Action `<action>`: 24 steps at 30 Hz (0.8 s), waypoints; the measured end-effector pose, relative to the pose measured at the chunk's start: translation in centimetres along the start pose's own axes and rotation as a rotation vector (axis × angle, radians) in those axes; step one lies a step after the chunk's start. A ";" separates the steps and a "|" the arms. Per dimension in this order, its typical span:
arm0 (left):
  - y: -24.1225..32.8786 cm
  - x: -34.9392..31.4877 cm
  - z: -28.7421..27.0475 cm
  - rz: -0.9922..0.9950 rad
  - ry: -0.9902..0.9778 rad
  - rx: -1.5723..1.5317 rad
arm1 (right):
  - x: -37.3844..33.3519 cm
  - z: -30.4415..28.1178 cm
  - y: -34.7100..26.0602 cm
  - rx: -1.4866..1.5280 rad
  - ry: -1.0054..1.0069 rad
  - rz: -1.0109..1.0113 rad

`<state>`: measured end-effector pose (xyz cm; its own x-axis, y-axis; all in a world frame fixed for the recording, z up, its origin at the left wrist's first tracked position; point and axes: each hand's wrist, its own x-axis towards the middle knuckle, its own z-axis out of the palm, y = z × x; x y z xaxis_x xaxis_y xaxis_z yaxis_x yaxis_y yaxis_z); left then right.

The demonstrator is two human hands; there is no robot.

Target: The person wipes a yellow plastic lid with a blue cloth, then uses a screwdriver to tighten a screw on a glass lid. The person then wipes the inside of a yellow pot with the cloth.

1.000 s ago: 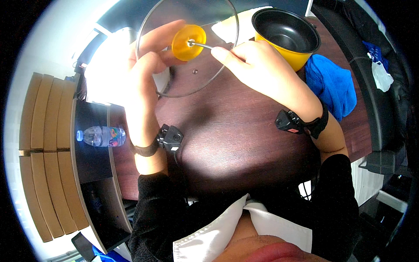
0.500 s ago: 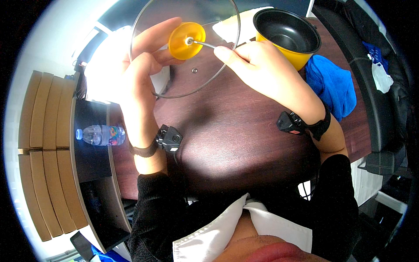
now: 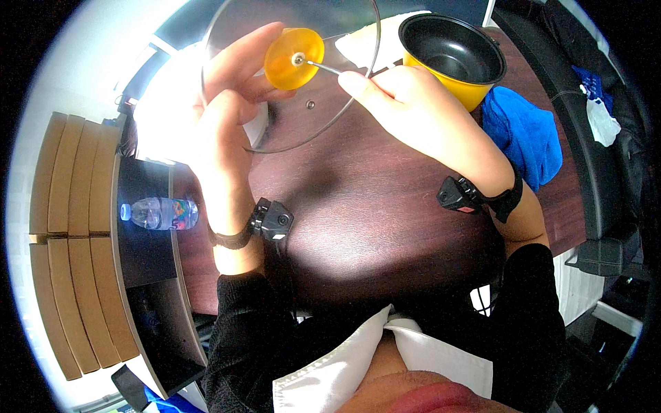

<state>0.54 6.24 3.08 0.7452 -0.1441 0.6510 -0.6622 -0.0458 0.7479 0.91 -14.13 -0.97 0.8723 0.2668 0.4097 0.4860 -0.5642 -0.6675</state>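
Observation:
My left hand [image 3: 231, 103] is closed around a clear glass lid [image 3: 330, 127] with a thin metal rim, holding it tilted above the table. At the lid's middle is a round yellow knob [image 3: 282, 67], the left fingers beside and behind it. A small screw [image 3: 299, 60] sits in the knob's pale centre. My right hand [image 3: 406, 103] grips a screwdriver [image 3: 323, 67]; its handle is hidden in the fist, and the thin metal shaft points left with its tip at the screw. A small metal-ringed vent hole [image 3: 310, 104] shows in the glass.
A yellow pot [image 3: 451, 58] with a black inside stands at the far right, by a crumpled blue cloth [image 3: 522, 134]. White cloth or paper [image 3: 354, 48] lies behind. A water bottle [image 3: 162, 213] rests on the left shelf near brown boxes [image 3: 72, 241]. A black sofa [image 3: 585, 138] borders the right.
The lid and its knob have risen slightly in view with my left hand. My left wrist has shifted a little right. The right hand is nearly still, the screwdriver tip still at the screw.

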 end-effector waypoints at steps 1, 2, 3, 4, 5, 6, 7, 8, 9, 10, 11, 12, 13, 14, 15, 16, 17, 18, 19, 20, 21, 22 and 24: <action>-0.2 0.1 -0.1 0.014 0.026 -0.047 | 0.0 -0.1 -0.1 0.003 -0.004 0.002; 0.0 0.1 -0.2 -0.003 0.002 -0.009 | -0.1 -0.2 -0.3 0.006 -0.008 0.005; 0.3 0.0 -0.3 -0.020 -0.020 0.030 | -0.2 -0.3 -0.4 0.010 -0.013 0.007; 0.5 0.0 -0.3 -0.037 -0.043 0.070 | -0.1 -0.3 -0.4 0.006 -0.020 0.014; 0.4 0.0 -0.2 -0.027 -0.014 0.037 | 0.0 -0.3 -0.3 0.002 -0.028 0.021; 0.2 0.1 0.0 -0.016 0.014 0.003 | 0.0 -0.3 -0.3 -0.003 -0.034 0.029; 0.0 0.1 0.1 -0.005 0.043 -0.030 | 0.0 -0.3 -0.3 -0.005 -0.031 0.018; -0.2 0.2 0.0 -0.007 0.026 -0.065 | 0.0 -0.3 -0.3 -0.008 -0.028 0.007; -0.5 0.2 -0.4 -0.007 0.010 -0.098 | 0.0 -0.4 -0.3 -0.010 -0.025 -0.006; -0.7 0.2 -0.6 -0.008 -0.006 -0.132 | 0.0 -0.4 -0.3 -0.032 -0.013 -0.039; -0.7 0.2 -0.6 -0.002 -0.006 -0.127 | -0.1 -0.4 -0.3 -0.054 -0.001 -0.072; -0.8 0.2 -0.5 0.004 -0.007 -0.124 | -0.1 -0.4 -0.3 -0.077 0.012 -0.104; -0.8 0.2 -0.4 0.010 -0.008 -0.121 | -0.1 -0.4 -0.2 -0.066 0.012 -0.100; -0.7 0.2 -0.2 0.010 0.003 -0.117 | -0.1 -0.4 -0.1 -0.055 0.013 -0.096; -0.4 0.2 0.0 0.008 0.014 -0.111 | -0.1 -0.3 0.0 -0.043 0.013 -0.092; -0.3 0.2 0.1 0.007 0.025 -0.105 | -0.2 -0.4 -0.1 -0.033 -0.002 -0.070; -0.3 0.1 0.1 0.011 0.028 -0.089 | -0.2 -0.5 -0.2 -0.023 -0.016 -0.049; -0.3 0.1 0.1 0.015 0.029 -0.073 | -0.2 -0.6 -0.3 -0.012 -0.030 -0.027; -0.3 0.2 0.1 0.020 0.031 -0.057 | -0.2 -0.6 -0.3 -0.011 -0.033 -0.023; -0.3 0.2 0.2 0.020 0.031 -0.061 | -0.1 -0.5 -0.3 -0.010 -0.037 -0.018; -0.2 0.2 0.2 0.021 0.032 -0.066 | -0.1 -0.5 -0.3 -0.010 -0.041 -0.014; -0.1 0.2 0.2 0.022 0.033 -0.070 | -0.1 -0.6 -0.3 -0.005 -0.047 -0.006; -0.2 0.2 0.1 0.040 0.027 -0.063 | 0.0 -0.6 -0.2 0.003 -0.061 0.010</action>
<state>0.82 6.10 3.02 0.7209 -0.1176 0.6830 -0.6857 0.0214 0.7275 0.76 -14.43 -0.46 0.8786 0.3088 0.3643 0.4776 -0.5649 -0.6729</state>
